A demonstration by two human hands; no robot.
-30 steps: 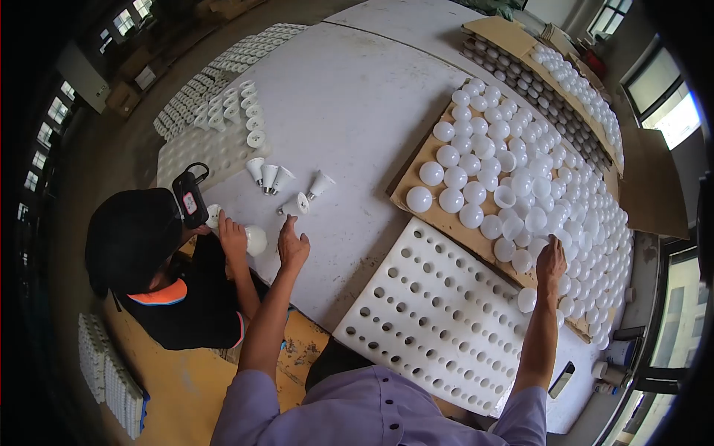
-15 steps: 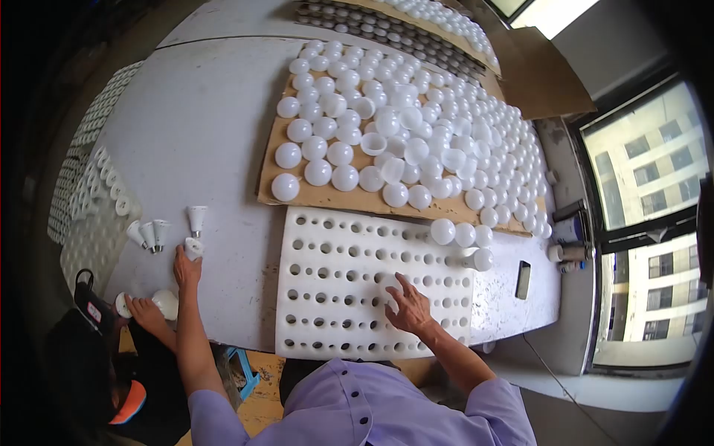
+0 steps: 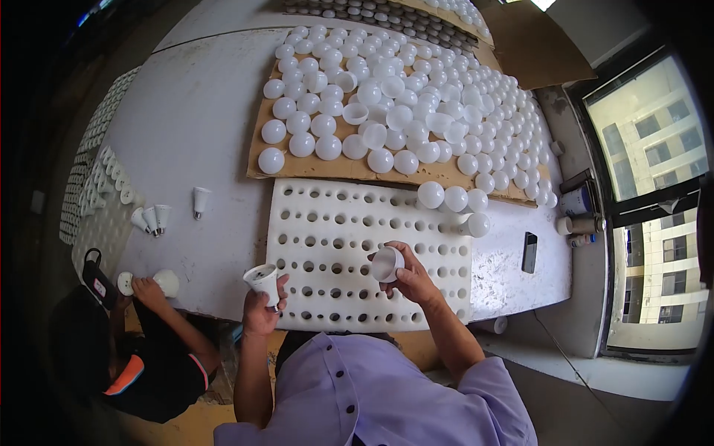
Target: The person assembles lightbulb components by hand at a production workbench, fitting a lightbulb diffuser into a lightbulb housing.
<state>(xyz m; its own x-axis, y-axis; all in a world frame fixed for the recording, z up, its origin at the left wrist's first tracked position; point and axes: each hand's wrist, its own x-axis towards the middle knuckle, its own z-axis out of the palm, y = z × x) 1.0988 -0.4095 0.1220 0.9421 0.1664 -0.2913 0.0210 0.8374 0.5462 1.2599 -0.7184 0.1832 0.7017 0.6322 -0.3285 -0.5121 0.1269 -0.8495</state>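
My left hand (image 3: 259,317) is closed around a white LED bulb base (image 3: 262,282), its wide open end up and metal screw end down. It is at the left front edge of a white foam tray (image 3: 327,256) with rows of round holes. Over the tray's middle, my right hand (image 3: 413,282) grips a white dome bulb cover (image 3: 385,264) by its side, the hollow opening tilted toward me. The two parts are apart. Several similar covers (image 3: 456,198) lie on the tray's back right corner.
Behind the tray, a cardboard sheet (image 3: 256,160) carries many dome covers. Several bulb bases (image 3: 156,219) stand or lie at left; one base (image 3: 200,202) is apart. A co-worker's hand (image 3: 151,294) touches round white parts at lower left. A phone (image 3: 529,253) lies at right.
My left hand has come right and nearer to me from the table's left side, bringing the bulb base. My right hand has moved slightly and now plainly shows a dome cover in its fingers.
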